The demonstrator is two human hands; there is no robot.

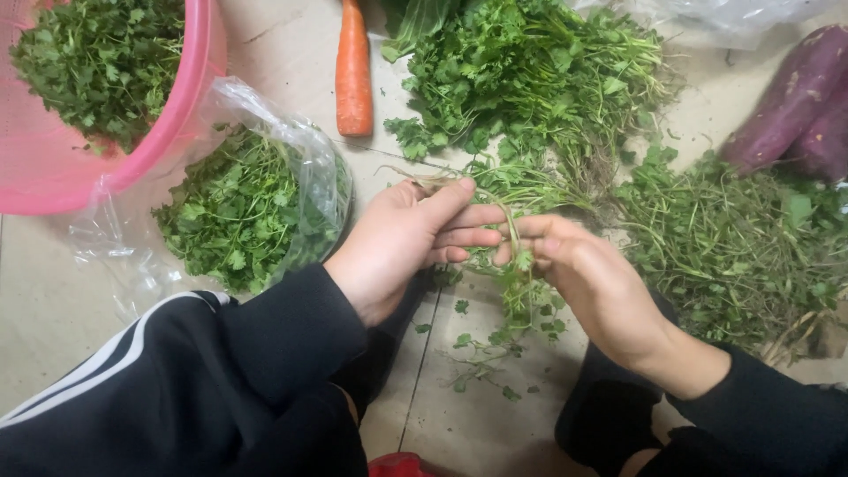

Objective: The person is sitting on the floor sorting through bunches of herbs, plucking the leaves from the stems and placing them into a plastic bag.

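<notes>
Pale tiled floor, grout line running down the middle, greens spread all over it.

Left hand (402,243): closed, thumb and fingers pinching the root end of a coriander sprig (521,296). Right hand (587,278): closed too, fingertips gripping the same sprig just beside the left, leafy part hanging down between the two wrists. Black sleeves on both arms, white stripes on the left one.

Outward: loose leaf bits (468,349) on the floor under the sprig. Unsorted coriander heap (530,79) just above the hands; stemmy pile (742,247) to the right. Clear plastic bag (291,150) of picked leaves to the left, pink basket (190,97) with more leaves touching it. Carrot (353,71) at top, purple sweet potatoes (799,102) at far right.

Risk, as a judgement: thin stem snapping in the wrong place under a hard tug, good leaves dropping onto the floor; soil from the roots possibly ending up among clean leaves.

Hard to make out: exact pinch point, covered by fingers; probably roots near the left thumb, but blurred. Basket, bag at top right and sweet potatoes cut off by the frame.
</notes>
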